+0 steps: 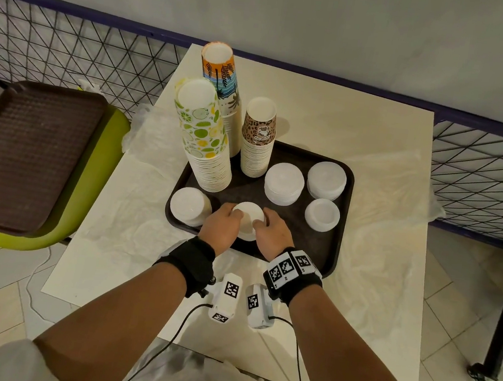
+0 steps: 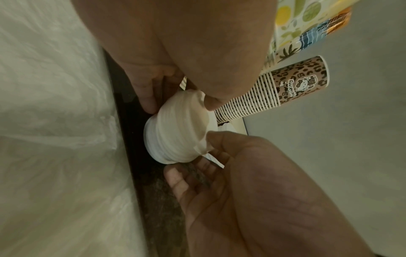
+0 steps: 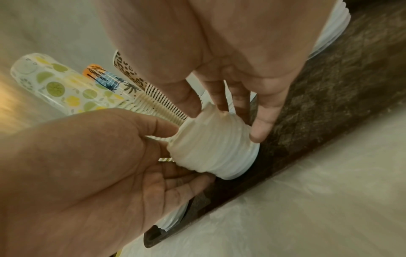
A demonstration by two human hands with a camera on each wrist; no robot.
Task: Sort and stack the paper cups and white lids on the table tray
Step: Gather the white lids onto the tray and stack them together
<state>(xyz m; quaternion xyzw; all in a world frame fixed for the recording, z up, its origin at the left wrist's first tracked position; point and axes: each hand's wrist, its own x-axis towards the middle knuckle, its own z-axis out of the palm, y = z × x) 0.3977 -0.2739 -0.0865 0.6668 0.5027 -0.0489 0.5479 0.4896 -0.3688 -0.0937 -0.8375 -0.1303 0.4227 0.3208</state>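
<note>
Both hands close on one small stack of white lids [image 1: 247,221] at the near middle of the dark tray [image 1: 338,232]. The left hand [image 1: 222,223] holds the stack's left side, thumb and fingertips curled against its ribbed wall, and the right hand [image 1: 273,232] holds the opposite side the same way, so the stack sits directly between the two palms. In the left wrist view the stack [image 2: 178,128] stands with its wider base on the tray surface, fingers pressed to its upper part from both sides; the right wrist view shows the same hold, with the stack [image 3: 214,147] just inside the tray's near rim. Just to the left of the hands a wider lid stack [image 1: 189,206] rests at the tray's near left corner. To the right, well apart from the hands, lie a small lid stack [image 1: 322,215] and, beyond it, two wide lid stacks [image 1: 284,183] [image 1: 326,180] side by side. At the tray's far side stand three tall columns of nested paper cups: the lime-print cups [image 1: 201,133], the palm-print cups [image 1: 222,82] behind them, and the shorter leopard-print cups [image 1: 258,137]. The tray lies on a pale table [image 1: 393,138] covered with clear plastic sheeting.
</note>
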